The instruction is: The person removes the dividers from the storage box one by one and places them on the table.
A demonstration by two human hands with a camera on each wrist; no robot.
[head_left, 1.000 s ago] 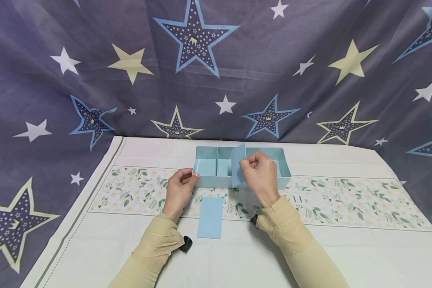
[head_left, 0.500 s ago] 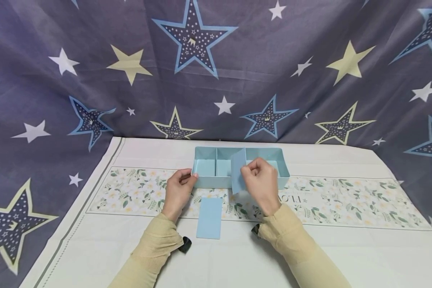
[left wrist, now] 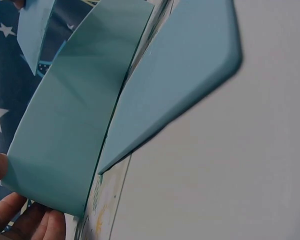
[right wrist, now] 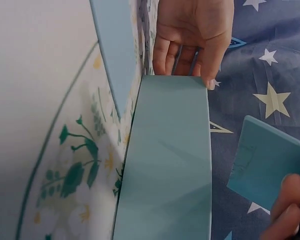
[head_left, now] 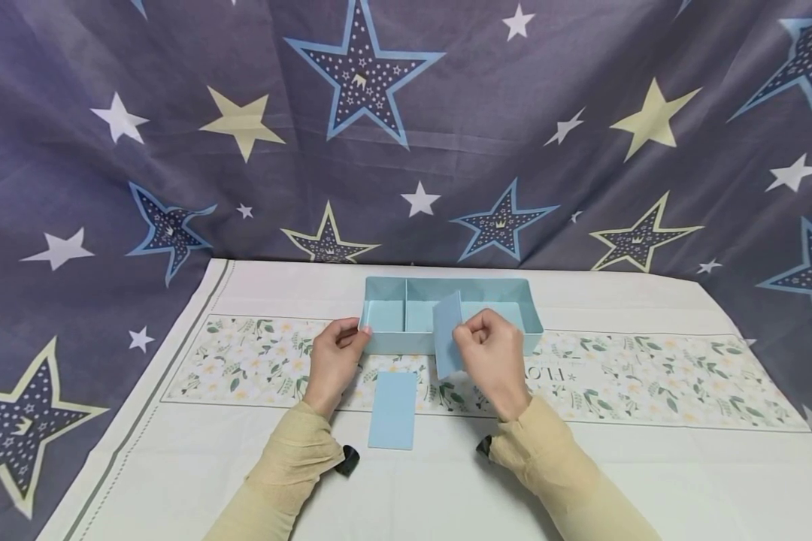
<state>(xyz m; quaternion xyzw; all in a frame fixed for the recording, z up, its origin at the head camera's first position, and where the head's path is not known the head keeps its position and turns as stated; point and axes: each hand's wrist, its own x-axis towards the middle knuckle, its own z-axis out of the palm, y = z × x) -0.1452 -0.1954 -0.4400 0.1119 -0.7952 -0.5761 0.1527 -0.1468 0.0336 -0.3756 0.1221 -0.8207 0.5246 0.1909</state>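
A pale teal divided box (head_left: 399, 343) sits on the table, with an upright divider (head_left: 405, 306) inside its left part. My left hand (head_left: 334, 362) holds the box's left end, thumb at the rim and fingers at the end wall, as the left wrist view shows. My right hand (head_left: 495, 357) pinches a thin blue rectangular panel (head_left: 448, 338) by its right edge. That panel stands tilted and overlaps the box's front wall in the head view; the right wrist view shows the panel (right wrist: 267, 160) beside the fingertips. Another blue panel (head_left: 392, 411) lies flat in front of the box.
A white tablecloth (head_left: 446, 481) with a floral band (head_left: 670, 376) covers the table. Behind it hangs a dark star-patterned cloth (head_left: 264, 188). Small black pieces (head_left: 347, 460) show at both sleeve cuffs.
My right hand has drawn the blue panel toward me, from above the box's inside to its front wall. My left hand keeps its hold on the box's left end.
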